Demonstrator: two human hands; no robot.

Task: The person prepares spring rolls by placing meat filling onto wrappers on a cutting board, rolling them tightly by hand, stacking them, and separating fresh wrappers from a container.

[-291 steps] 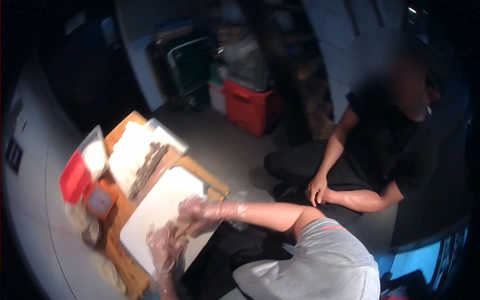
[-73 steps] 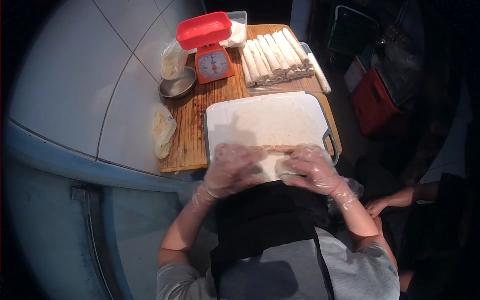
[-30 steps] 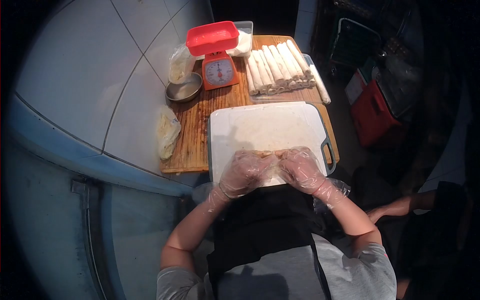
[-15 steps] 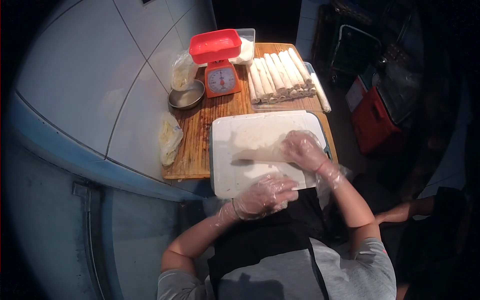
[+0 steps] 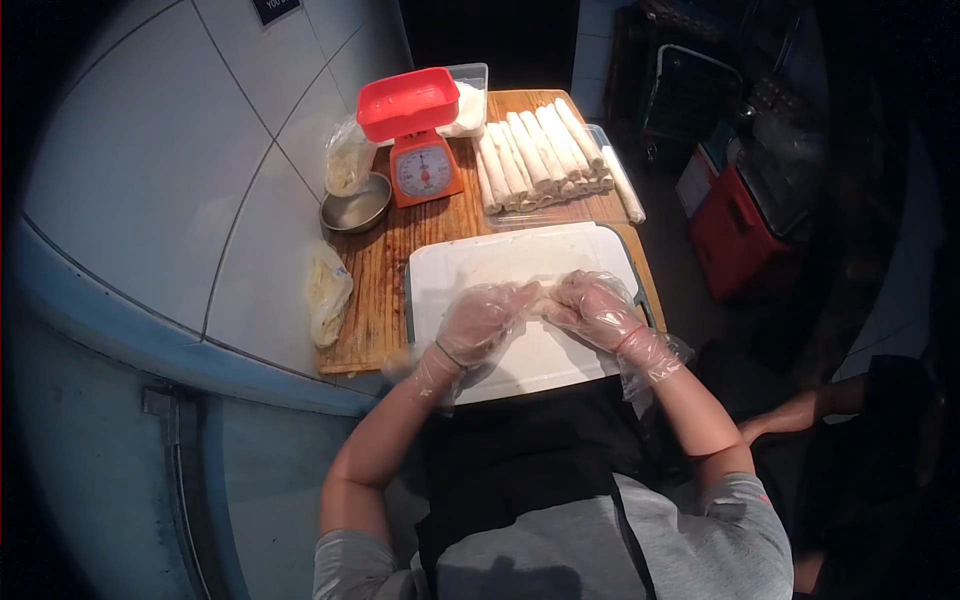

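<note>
Both my hands wear clear plastic gloves and meet over the middle of a white cutting board (image 5: 540,370). My left hand (image 5: 487,320) is closed, its fingertips at the left part of a pale dough roll (image 5: 540,306). At the roll's right part, my right hand (image 5: 590,308) is closed too. Most of the roll is hidden by my fingers. A thin pale sheet (image 5: 510,264) lies on the board just beyond my hands. Farther back, a stack of finished-looking white rolls (image 5: 545,150) rests on a clear tray.
An orange scale (image 5: 422,170) with a red pan (image 5: 408,103) stands back left on the wooden table (image 5: 385,290). Near it are a metal bowl (image 5: 357,208), plastic bags (image 5: 327,300) and a white-filled tub (image 5: 468,105). A person's arm (image 5: 795,413) is at right, below a red box (image 5: 740,235).
My left hand has moved up from the board's near edge to the roll. My right hand has shifted slightly left and closed in beside it.
</note>
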